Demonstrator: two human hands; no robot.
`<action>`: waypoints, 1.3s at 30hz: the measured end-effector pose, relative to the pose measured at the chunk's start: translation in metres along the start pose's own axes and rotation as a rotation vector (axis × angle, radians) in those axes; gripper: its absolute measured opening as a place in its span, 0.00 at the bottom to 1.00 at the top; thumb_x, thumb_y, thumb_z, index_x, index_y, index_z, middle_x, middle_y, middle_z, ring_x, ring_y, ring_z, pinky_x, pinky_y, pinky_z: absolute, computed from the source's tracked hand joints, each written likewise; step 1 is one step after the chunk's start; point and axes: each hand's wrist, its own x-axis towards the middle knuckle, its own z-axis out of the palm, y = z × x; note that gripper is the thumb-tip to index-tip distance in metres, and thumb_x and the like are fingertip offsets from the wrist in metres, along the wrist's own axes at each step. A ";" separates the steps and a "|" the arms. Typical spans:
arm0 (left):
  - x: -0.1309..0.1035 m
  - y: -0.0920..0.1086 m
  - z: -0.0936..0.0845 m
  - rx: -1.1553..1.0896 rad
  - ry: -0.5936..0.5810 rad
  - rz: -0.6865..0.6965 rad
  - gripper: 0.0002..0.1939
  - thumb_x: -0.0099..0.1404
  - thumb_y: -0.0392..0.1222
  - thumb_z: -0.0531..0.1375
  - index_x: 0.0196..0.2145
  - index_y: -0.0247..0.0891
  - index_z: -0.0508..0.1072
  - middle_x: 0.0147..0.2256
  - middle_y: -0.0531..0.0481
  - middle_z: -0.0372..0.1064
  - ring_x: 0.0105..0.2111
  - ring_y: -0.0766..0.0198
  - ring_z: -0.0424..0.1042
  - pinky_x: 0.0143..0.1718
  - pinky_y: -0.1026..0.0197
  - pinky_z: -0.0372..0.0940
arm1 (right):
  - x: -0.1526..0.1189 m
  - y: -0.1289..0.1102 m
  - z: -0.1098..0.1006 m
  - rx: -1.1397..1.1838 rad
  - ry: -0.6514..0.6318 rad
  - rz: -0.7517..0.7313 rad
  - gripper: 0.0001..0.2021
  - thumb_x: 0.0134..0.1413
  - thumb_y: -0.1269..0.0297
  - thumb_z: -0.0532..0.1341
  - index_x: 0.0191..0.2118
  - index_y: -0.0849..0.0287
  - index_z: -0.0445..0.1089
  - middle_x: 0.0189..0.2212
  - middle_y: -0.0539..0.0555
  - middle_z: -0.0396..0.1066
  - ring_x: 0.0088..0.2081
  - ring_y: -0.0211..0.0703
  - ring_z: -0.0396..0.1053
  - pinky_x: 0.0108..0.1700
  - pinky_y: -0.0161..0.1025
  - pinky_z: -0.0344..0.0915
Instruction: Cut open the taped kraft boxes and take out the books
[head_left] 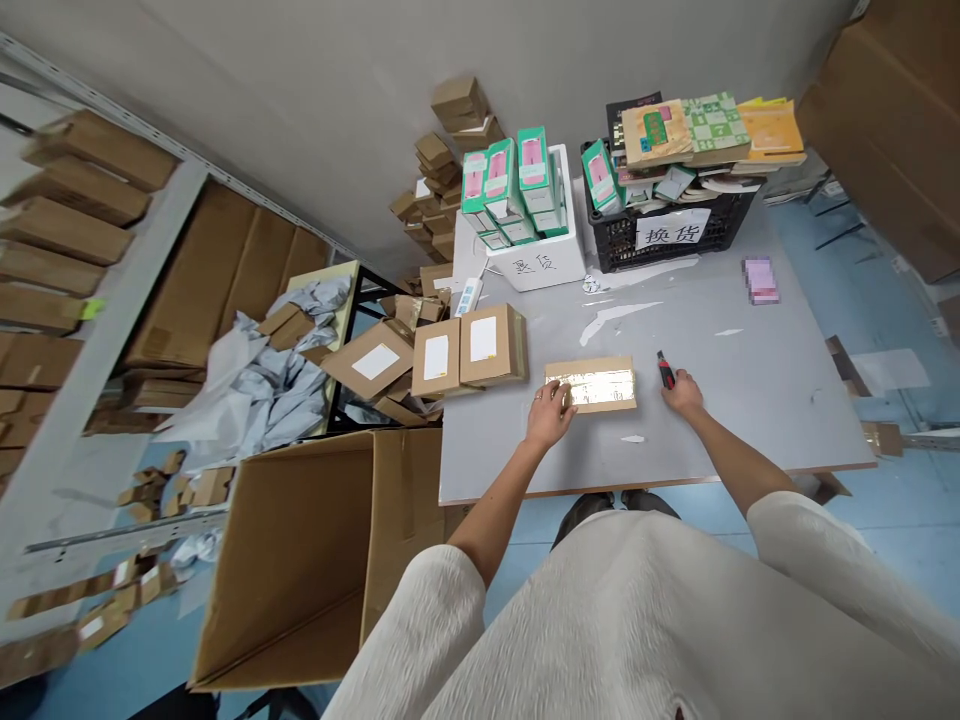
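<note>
A flat cardboard box (600,383) with shiny tape along its top lies on the grey table (750,400) in front of me. My left hand (550,412) rests on the box's left end, fingers bent over its edge. To the right of the box, my right hand (682,392) is closed around a red and black cutter (665,371), which points away from me. A gap of table separates the cutter from the box.
Labelled boxes (484,348) stand at the table's left edge. Behind are a white bin (536,265) of green-pink boxes and a black crate (637,240) of books. A pink item (760,280) lies back right. A large open carton (300,560) stands lower left.
</note>
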 end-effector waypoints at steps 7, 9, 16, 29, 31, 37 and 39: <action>-0.002 0.000 -0.004 -0.023 0.010 0.055 0.25 0.76 0.46 0.61 0.68 0.44 0.69 0.69 0.37 0.62 0.68 0.41 0.61 0.64 0.42 0.68 | -0.013 -0.012 -0.052 0.296 0.031 0.075 0.18 0.62 0.59 0.59 0.51 0.60 0.77 0.42 0.61 0.81 0.48 0.55 0.80 0.49 0.45 0.76; -0.006 -0.002 -0.007 -0.041 0.014 0.082 0.22 0.76 0.44 0.59 0.66 0.44 0.70 0.69 0.38 0.61 0.68 0.43 0.62 0.61 0.44 0.70 | -0.018 -0.025 -0.065 0.437 0.010 0.050 0.17 0.65 0.59 0.55 0.50 0.60 0.77 0.37 0.58 0.80 0.41 0.50 0.80 0.42 0.41 0.77; -0.022 -0.009 -0.019 -0.003 0.017 0.159 0.16 0.78 0.37 0.54 0.57 0.47 0.75 0.59 0.41 0.71 0.63 0.47 0.68 0.63 0.44 0.65 | -0.059 -0.099 -0.093 0.456 -0.093 -0.275 0.21 0.72 0.48 0.57 0.57 0.56 0.74 0.42 0.55 0.80 0.33 0.43 0.78 0.35 0.38 0.75; -0.036 -0.027 -0.008 -0.079 0.016 0.296 0.33 0.69 0.29 0.57 0.70 0.43 0.69 0.71 0.39 0.67 0.73 0.49 0.61 0.72 0.44 0.58 | -0.112 -0.208 -0.064 -0.378 -0.189 -0.799 0.19 0.74 0.56 0.58 0.61 0.51 0.80 0.56 0.57 0.81 0.55 0.54 0.77 0.53 0.42 0.71; -0.037 -0.029 -0.007 -0.080 0.006 0.303 0.34 0.69 0.29 0.58 0.71 0.43 0.69 0.72 0.39 0.66 0.74 0.49 0.61 0.73 0.43 0.57 | -0.114 -0.212 -0.059 -0.420 -0.181 -0.789 0.19 0.74 0.56 0.58 0.61 0.50 0.80 0.56 0.57 0.81 0.54 0.54 0.77 0.51 0.41 0.70; -0.039 -0.033 -0.002 -0.083 -0.001 0.308 0.38 0.68 0.30 0.59 0.74 0.45 0.66 0.73 0.40 0.64 0.76 0.49 0.58 0.74 0.43 0.56 | -0.112 -0.217 -0.050 -0.479 -0.158 -0.761 0.20 0.74 0.55 0.58 0.62 0.49 0.79 0.55 0.57 0.80 0.54 0.53 0.77 0.50 0.40 0.70; -0.038 -0.034 0.000 -0.085 0.003 0.318 0.38 0.68 0.30 0.59 0.74 0.44 0.65 0.73 0.39 0.64 0.76 0.49 0.58 0.74 0.43 0.56 | -0.112 -0.217 -0.048 -0.485 -0.155 -0.762 0.19 0.75 0.55 0.58 0.63 0.49 0.79 0.56 0.57 0.80 0.54 0.53 0.77 0.50 0.40 0.70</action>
